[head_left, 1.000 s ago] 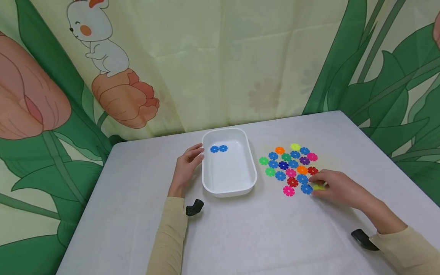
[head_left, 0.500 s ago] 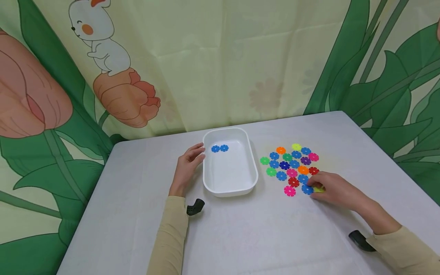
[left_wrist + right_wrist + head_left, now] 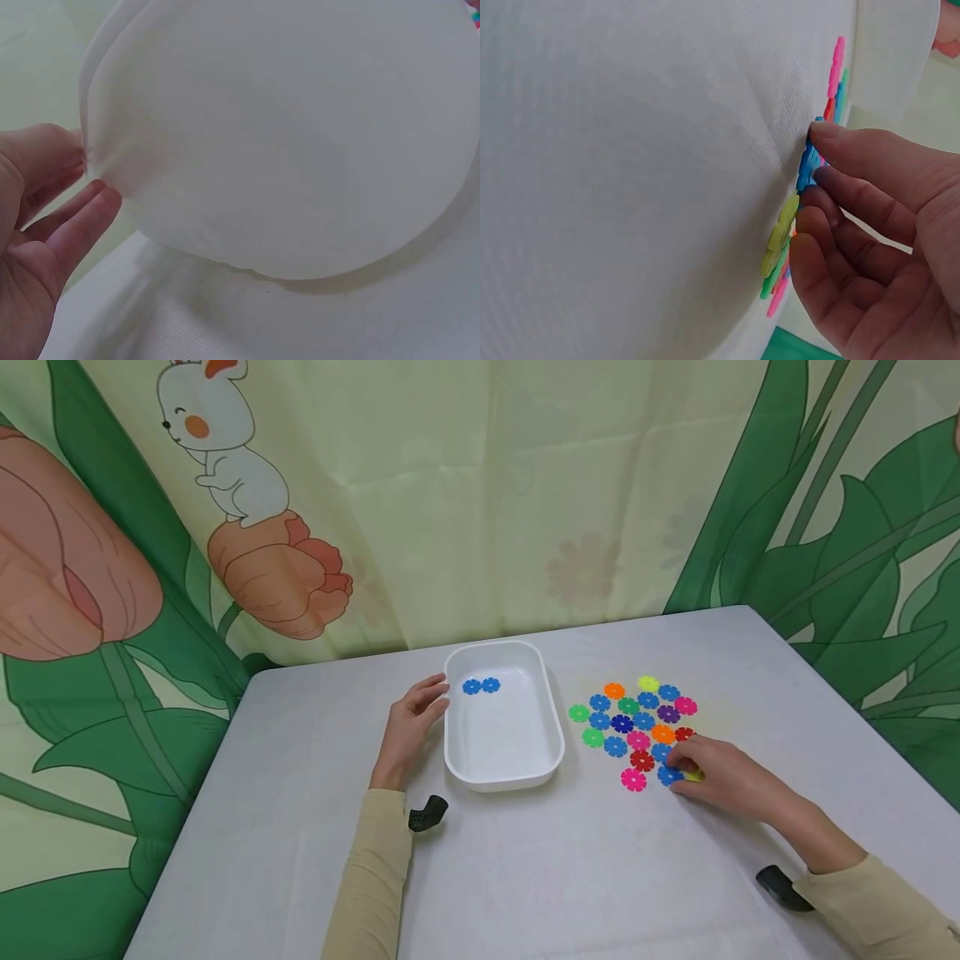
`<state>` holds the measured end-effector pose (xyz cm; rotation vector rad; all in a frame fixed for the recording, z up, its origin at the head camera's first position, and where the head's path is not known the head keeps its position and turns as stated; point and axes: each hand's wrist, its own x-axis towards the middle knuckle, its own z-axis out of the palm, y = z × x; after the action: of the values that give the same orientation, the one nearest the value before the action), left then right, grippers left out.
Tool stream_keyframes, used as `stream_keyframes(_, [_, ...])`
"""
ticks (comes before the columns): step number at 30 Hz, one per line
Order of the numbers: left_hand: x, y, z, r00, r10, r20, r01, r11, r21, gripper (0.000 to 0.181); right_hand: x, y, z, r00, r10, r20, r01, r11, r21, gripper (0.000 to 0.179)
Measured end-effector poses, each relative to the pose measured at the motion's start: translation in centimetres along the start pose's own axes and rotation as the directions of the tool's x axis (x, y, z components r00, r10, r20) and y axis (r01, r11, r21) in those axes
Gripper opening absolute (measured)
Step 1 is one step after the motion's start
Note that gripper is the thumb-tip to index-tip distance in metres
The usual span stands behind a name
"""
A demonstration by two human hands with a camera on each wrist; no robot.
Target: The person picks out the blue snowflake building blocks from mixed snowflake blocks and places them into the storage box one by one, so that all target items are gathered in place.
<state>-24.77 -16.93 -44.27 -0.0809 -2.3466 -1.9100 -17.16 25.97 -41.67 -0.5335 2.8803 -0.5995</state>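
Head view: right hand (image 3: pixel 723 772) pinches a round, notched, blue plastic disc (image 3: pixel 669 776)

And there it is, thumb on one edge, forefinger opposite: the right hand has the blue disc between its tips, the disc looking flat on the white cloth-covered table (image 3: pixel 525 868). It lies at the near side of a spread of bright notched plastic discs (image 3: pixel 622 723), just ahead and to the left of the palm. Being round, it offers no long axis; what counts is sideways. The white rectangular plastic tray (image 3: pixel 504 785) stands to its left, long side running away from the person, with a pink notched plastic disc (image 3: pixel 633 779) between. The right hand is far the nearer; over on the tray's other side, the left hand (image 3: pixel 411 727) simply touches the outer wall, fingers relaxed.

Now, what I can't make out: the yellow-green notched plastic disc (image 3: pixel 693 775) is mostly under the right hand, and the red notched plastic disc (image 3: pixel 685 734) is partly cut off by it. From the right wrist the discs show edge-on, overlapping, so whether the blue one is lifting at all, I can't tell.
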Motion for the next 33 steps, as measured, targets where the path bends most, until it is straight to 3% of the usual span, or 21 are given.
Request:
stream_keyframes(9, [-0.01,-0.03,0.10,1.000,0.002,-0.003,-0.002,1.000,0.011,0.031,-0.03,-0.07,0.24,0.999,-0.016,-0.029,0.016,1.000,0.009,0.041])
stream_keyframes(22, [-0.22,0.44,0.02,1.000,0.008,-0.002,-0.008,1.000,0.014,0.031,-0.13,-0.23,0.30,0.996,-0.075,-0.041,0.075,0.997,-0.003,0.032])
stream_keyframes(33, [-0.06,-0.09,0.03,1.000,0.002,-0.011,-0.002,0.999,0.037,0.031,-0.38,0.11,-0.22,0.992,-0.122,0.023,0.122,0.993,0.005,0.033])
